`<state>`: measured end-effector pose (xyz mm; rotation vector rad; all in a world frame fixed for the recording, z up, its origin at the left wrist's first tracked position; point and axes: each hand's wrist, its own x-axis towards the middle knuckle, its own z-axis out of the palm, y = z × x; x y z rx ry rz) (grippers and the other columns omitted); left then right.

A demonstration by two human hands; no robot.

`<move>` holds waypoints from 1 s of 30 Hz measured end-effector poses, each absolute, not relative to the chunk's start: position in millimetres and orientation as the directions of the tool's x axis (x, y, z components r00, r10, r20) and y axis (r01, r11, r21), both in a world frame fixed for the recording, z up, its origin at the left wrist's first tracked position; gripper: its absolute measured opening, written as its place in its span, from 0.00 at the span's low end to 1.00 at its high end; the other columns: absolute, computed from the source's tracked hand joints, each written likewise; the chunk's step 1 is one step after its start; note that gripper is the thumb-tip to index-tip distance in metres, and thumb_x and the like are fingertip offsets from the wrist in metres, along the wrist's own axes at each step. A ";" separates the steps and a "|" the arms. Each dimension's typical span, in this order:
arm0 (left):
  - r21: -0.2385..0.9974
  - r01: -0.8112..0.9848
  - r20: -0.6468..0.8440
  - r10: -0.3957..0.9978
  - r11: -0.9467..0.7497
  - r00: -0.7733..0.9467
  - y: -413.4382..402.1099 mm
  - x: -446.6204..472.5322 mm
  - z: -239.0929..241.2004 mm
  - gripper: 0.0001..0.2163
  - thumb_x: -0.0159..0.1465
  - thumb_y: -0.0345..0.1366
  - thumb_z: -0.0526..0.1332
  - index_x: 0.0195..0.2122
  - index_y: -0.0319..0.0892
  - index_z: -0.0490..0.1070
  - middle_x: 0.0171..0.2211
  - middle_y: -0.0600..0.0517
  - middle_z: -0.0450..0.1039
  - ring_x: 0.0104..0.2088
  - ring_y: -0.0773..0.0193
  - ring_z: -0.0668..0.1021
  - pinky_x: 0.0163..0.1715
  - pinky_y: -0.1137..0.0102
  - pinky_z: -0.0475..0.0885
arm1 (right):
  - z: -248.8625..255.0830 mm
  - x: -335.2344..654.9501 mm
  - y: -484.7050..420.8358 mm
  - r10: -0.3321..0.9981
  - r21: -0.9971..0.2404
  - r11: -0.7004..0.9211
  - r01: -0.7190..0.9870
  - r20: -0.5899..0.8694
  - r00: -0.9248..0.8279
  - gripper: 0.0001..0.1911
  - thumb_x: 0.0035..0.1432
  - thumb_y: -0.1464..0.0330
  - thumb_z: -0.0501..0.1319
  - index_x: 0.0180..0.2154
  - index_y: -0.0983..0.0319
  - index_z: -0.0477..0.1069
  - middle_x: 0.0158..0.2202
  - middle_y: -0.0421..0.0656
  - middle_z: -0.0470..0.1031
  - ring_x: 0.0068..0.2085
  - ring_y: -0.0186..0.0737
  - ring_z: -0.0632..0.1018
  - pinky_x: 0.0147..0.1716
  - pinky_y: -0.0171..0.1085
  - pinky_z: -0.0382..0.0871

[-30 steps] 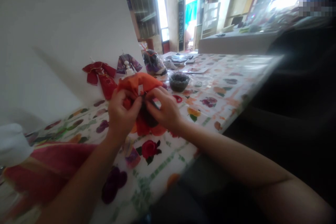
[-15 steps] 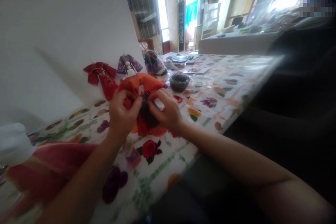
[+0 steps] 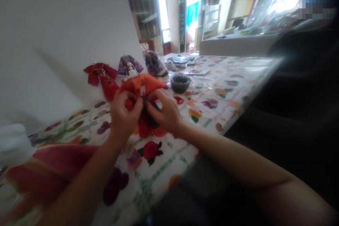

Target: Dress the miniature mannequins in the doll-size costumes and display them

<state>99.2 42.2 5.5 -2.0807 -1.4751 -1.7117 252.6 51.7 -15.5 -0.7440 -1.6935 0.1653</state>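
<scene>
Both hands work together on a small orange-red cloth garment held just above the flowered tablecloth. My left hand is closed round its left side, thumb pressed against the cloth. My right hand pinches the cloth at the middle, where a dark part shows between the fingers. The lower edge of the garment spreads out on the table under both hands.
A red miniature robe and a purple one lean against the white wall. A wrapped bundle and a dark bowl stand behind. Red cloth lies at the near left. The table edge runs diagonally at right.
My right fingers have shifted slightly on the cloth. Otherwise both hands stay in the same place on the garment.
</scene>
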 end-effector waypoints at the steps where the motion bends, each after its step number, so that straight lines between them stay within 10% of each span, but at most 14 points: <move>1: 0.479 0.691 0.792 0.605 -0.541 -0.076 42.0 100.3 5.8 0.05 0.58 0.36 0.64 0.28 0.44 0.69 0.28 0.55 0.68 0.29 0.64 0.71 0.34 0.65 0.68 | -14.4 252.5 51.6 0.557 -0.490 0.781 0.389 0.827 -0.077 0.05 0.59 0.70 0.59 0.30 0.59 0.65 0.33 0.42 0.74 0.36 0.41 0.73 0.39 0.41 0.65; 30: 0.463 0.730 0.804 0.585 -0.503 -0.107 40.1 105.5 6.9 0.04 0.57 0.35 0.64 0.28 0.44 0.69 0.28 0.54 0.68 0.27 0.64 0.70 0.33 0.66 0.67 | -25.2 250.1 53.2 0.547 -0.535 0.804 0.258 0.836 0.029 0.05 0.55 0.72 0.59 0.28 0.59 0.66 0.29 0.39 0.72 0.33 0.38 0.72 0.38 0.40 0.67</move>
